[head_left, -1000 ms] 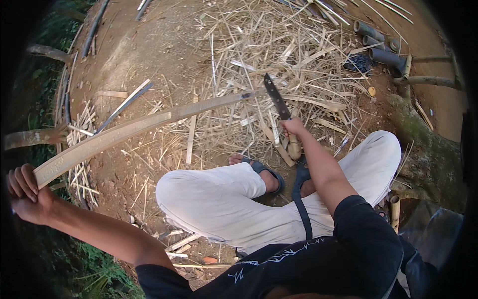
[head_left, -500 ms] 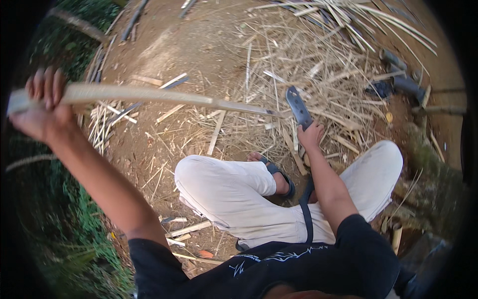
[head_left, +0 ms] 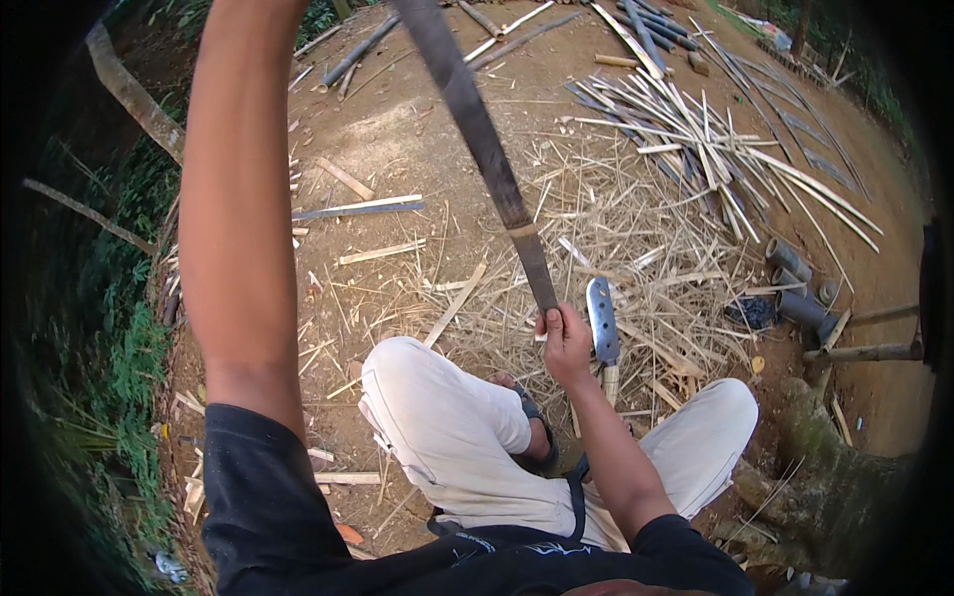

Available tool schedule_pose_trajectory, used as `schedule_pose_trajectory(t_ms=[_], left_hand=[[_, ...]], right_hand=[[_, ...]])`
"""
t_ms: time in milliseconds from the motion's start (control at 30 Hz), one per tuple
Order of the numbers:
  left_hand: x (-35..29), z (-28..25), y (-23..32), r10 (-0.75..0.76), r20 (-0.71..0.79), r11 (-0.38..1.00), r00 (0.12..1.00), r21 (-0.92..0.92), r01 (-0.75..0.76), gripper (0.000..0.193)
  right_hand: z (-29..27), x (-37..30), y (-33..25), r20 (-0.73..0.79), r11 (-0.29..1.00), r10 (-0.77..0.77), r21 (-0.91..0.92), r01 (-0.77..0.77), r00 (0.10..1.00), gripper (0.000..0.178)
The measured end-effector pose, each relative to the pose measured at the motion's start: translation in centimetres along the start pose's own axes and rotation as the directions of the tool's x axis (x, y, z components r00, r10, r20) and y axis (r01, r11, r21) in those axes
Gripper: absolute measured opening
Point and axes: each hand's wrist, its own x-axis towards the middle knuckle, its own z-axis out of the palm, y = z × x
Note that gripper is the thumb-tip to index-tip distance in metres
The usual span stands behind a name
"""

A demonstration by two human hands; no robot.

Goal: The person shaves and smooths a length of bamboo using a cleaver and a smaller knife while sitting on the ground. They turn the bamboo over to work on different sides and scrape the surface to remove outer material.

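A long split bamboo strip [head_left: 482, 139] slants down from the top edge, its dark outer side showing, with a pale ring at a node. At its lower end my right hand [head_left: 568, 343] is closed around it. My left forearm [head_left: 243, 199] reaches up past the top edge, so that hand is out of sight. Just right of my right hand, apart from it, stands a broad knife [head_left: 602, 323] with holes along its blade. Its pale handle points down between my legs, and the handle's lower part is hidden by my forearm.
Thin bamboo shavings [head_left: 646, 268] heap on the ground before my feet. Beyond lies a pile of split strips [head_left: 706, 149]. Short dark bamboo tubes [head_left: 795, 298] lie at the right, and green plants [head_left: 109, 397] border the left. Loose slats [head_left: 383, 251] are scattered about.
The bamboo strip has swung from lying crosswise to slanting upward, and its dark side now shows. My left arm rose out of view. My right hand let go of the knife and took the strip's end.
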Motion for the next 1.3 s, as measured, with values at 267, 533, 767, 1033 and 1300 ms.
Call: schedule_pose_trajectory(t_ms=[267, 533, 767, 1033, 1300], left_hand=[[-3.8, -6.4, -20.2, -0.2, 0.838, 0.976, 0.507, 0.213, 0.034, 0.092], [-15.3, -11.2, -28.6, -0.344, 0.922, 0.8, 0.177, 0.189, 0.569, 0.045], [-12.5, -12.4, -30.5, -0.509, 0.823, 0.664, 0.253, 0.188, 0.723, 0.025], [-15.9, -12.4, -35.3, -0.677, 0.729, 0.461, 0.1, 0.313, 0.831, 0.024], [-24.1, -13.3, -42.6, -0.844, 0.526, 0.26, -0.1, 0.566, 0.782, 0.023]], right_hand=[[-0.6, 2.0, -10.7, 0.083, 0.85, 0.224, 0.471, -0.236, 0.971, 0.032], [2.6, 0.7, -10.8, 0.026, 0.802, 0.343, 0.512, -0.307, 0.939, 0.031], [0.1, -2.7, -2.0, 0.098, 0.813, 0.487, 0.313, -0.491, 0.868, 0.041], [-10.2, -9.7, 18.8, -0.415, 0.152, 0.737, -0.667, -0.729, 0.534, 0.044], [-11.2, -10.5, 21.9, -0.374, 0.09, 0.843, -0.612, -0.785, 0.388, 0.059]])
